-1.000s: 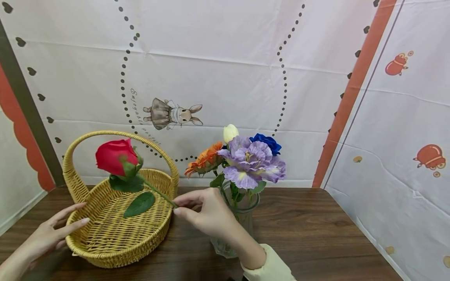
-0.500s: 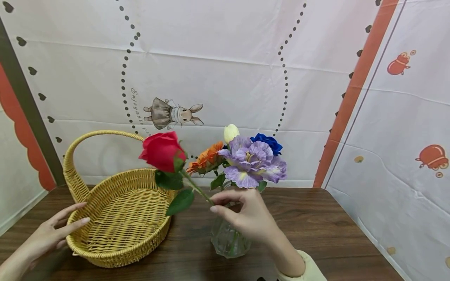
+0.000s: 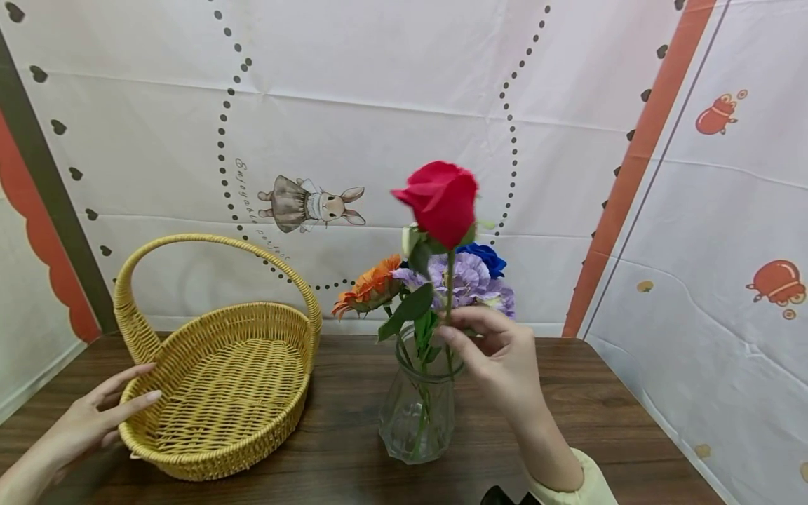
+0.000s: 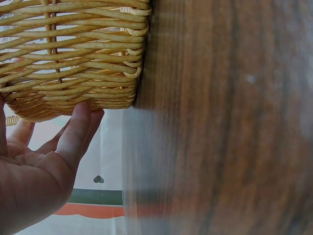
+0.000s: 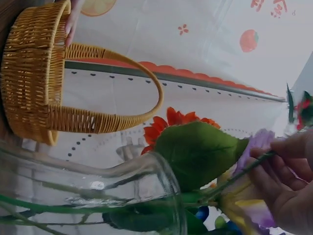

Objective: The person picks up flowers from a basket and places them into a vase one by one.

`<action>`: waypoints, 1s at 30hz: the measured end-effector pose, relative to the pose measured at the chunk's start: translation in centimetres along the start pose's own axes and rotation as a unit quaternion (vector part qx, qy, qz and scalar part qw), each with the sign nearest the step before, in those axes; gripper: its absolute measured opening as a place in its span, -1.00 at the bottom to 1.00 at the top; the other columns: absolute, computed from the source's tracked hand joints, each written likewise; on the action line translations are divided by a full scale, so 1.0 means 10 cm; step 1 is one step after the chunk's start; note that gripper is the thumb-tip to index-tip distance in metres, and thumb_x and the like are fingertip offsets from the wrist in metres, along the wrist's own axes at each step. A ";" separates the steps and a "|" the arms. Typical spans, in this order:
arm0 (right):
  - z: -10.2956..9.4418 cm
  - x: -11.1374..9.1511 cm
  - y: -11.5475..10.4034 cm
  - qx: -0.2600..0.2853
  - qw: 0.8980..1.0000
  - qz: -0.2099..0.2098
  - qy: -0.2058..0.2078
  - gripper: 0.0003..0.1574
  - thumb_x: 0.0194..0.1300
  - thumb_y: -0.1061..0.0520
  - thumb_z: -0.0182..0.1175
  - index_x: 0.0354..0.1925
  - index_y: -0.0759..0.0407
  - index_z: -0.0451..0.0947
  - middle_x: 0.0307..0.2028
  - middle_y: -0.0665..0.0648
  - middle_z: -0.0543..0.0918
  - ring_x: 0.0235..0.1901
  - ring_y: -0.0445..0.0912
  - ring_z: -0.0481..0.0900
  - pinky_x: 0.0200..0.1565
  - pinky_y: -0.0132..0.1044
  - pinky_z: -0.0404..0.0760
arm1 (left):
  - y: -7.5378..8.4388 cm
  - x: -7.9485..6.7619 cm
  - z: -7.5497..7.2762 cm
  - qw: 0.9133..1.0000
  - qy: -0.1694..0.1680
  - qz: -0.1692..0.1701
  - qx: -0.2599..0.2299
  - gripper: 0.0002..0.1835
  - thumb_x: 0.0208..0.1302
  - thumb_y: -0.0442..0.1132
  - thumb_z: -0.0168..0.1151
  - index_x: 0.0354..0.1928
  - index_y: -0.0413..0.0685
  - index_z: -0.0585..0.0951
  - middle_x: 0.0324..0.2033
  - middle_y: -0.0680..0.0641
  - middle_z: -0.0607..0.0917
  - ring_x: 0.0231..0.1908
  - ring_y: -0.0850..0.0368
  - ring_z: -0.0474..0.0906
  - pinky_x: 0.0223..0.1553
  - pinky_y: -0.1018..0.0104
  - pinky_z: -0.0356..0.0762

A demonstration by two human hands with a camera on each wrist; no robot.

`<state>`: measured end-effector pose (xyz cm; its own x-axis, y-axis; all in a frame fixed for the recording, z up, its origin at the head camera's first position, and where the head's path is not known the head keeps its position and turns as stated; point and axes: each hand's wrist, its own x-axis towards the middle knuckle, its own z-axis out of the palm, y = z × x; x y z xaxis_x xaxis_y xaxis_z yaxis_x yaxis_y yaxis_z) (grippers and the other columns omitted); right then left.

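Observation:
My right hand (image 3: 499, 358) pinches the green stem of a red rose (image 3: 442, 203) between thumb and fingertips. The rose stands upright over a clear glass vase (image 3: 413, 421), and its lower stem overlaps the vase mouth. In the vase are an orange flower (image 3: 372, 284), a purple flower (image 3: 463, 277), a blue flower (image 3: 482, 259) and a pale tulip, mostly hidden behind the rose. My left hand (image 3: 88, 421) grips the left rim of a yellow wicker basket (image 3: 221, 449); the left wrist view shows fingers against the basket's outer wall (image 4: 73, 58).
Basket and vase stand apart on a dark wooden table (image 3: 347, 435), the basket's tall arched handle (image 3: 189, 238) rising at its back. A printed white cloth (image 3: 391, 126) hangs behind the table. A small black object (image 3: 505, 495) shows at the bottom edge.
My right hand has carried the rose from over the basket rightward to above the vase, turning it from tilted left to upright. The left hand and basket have stayed in place.

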<state>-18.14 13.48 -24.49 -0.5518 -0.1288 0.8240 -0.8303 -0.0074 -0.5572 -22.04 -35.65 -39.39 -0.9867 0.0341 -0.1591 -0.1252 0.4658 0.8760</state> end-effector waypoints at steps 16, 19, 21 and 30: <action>-0.09 -0.12 0.32 -0.155 0.977 0.142 0.025 -0.86 0.11 0.34 0.25 -0.28 0.36 0.61 -0.42 0.16 0.68 -0.44 -0.18 0.63 -0.45 -0.41 0.55 | 0.02 -0.01 -0.01 1.000 -0.010 -0.011 -0.017 -0.23 0.34 0.09 -0.05 0.41 0.33 -0.25 0.29 -0.53 -0.25 -0.27 0.34 0.47 -0.29 0.23 0.53; -0.14 -0.15 0.31 -0.191 0.966 0.172 -0.003 -0.81 0.15 0.22 0.25 -0.25 0.31 0.64 -0.37 0.18 0.70 -0.41 -0.16 0.65 -0.39 -0.37 0.57 | 0.01 -0.01 0.00 1.000 -0.008 -0.010 -0.022 -0.24 0.34 0.09 -0.05 0.41 0.36 -0.23 0.28 -0.53 -0.16 -0.29 0.32 0.49 -0.30 0.23 0.53; -0.19 -0.17 0.28 -0.213 0.961 0.174 -0.011 -0.78 0.17 0.22 0.22 -0.20 0.29 0.63 -0.31 0.17 0.69 -0.37 -0.16 0.65 -0.32 -0.35 0.58 | 0.01 -0.02 0.01 1.000 -0.005 -0.006 -0.025 -0.26 0.34 0.09 -0.05 0.40 0.39 -0.20 0.27 -0.51 -0.11 -0.32 0.29 0.49 -0.33 0.23 0.52; -0.29 -0.10 0.14 -0.204 0.941 0.260 -0.071 -0.80 0.17 0.21 0.21 -0.27 0.36 0.57 -0.34 0.21 0.68 -0.44 -0.13 0.65 -0.35 -0.34 0.59 | 0.02 -0.03 0.03 1.000 0.018 0.006 -0.015 -0.34 0.32 0.07 0.00 0.36 0.47 -0.07 0.09 -0.35 0.29 -0.38 0.27 0.51 -0.37 0.23 0.53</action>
<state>-18.93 16.49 -25.79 -0.8999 -0.1415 0.4124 -0.4277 0.4706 -0.7718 -21.78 -35.36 -39.32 -0.9910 0.0077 -0.1335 -0.1167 0.4380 0.8914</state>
